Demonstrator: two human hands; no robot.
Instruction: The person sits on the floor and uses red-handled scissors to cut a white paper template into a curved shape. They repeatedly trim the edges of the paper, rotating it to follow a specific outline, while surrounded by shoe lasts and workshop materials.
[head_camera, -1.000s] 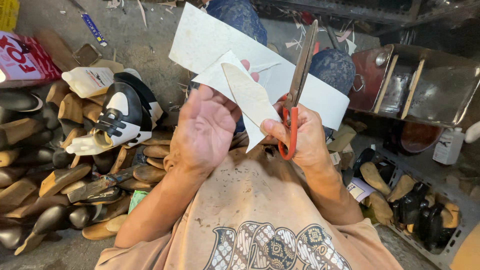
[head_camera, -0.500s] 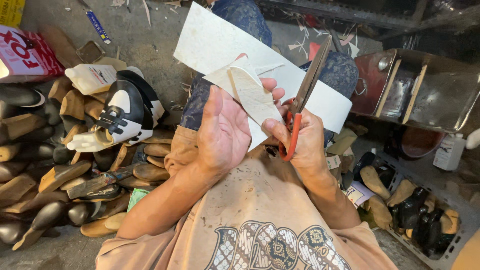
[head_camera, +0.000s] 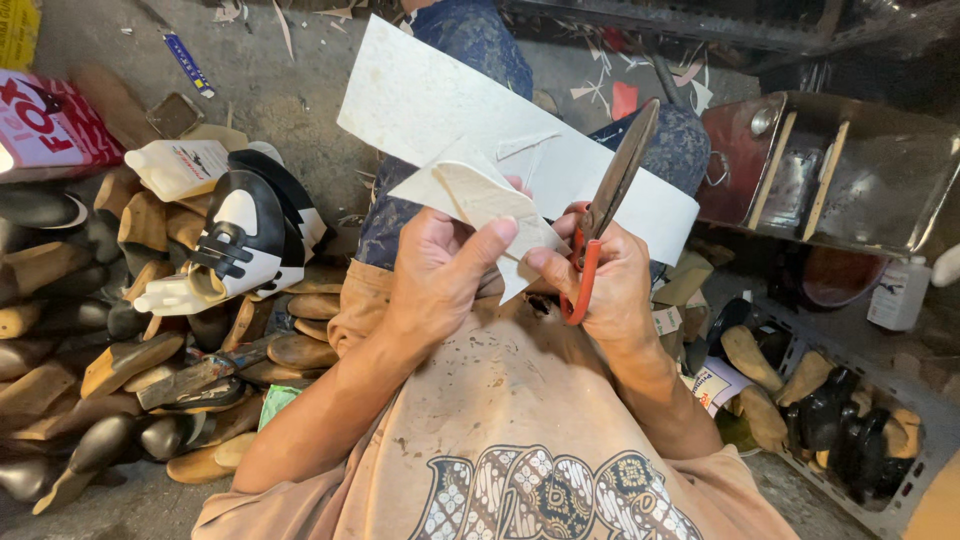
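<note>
My left hand (head_camera: 440, 275) pinches a small white cut-out piece of sheet material (head_camera: 490, 205), thumb on top, over my lap. My right hand (head_camera: 605, 290) grips red-handled scissors (head_camera: 605, 215); the blades point up and away and look closed. That hand's fingertips also touch the lower edge of the cut-out. A large white sheet (head_camera: 440, 100) with cut marks lies across my knees behind both hands.
A heap of wooden shoe lasts (head_camera: 110, 370) fills the floor at left, with a black-and-white shoe (head_camera: 245, 235) and a white plastic bottle (head_camera: 180, 165) on it. A red box (head_camera: 45, 125) sits far left. A metal compartment box (head_camera: 830, 170) and a basket of lasts (head_camera: 840, 420) are at right.
Both hands came closer together and lower toward my body. The cut-out piece turned flatter in my left hand, and the scissors tilted further to the right.
</note>
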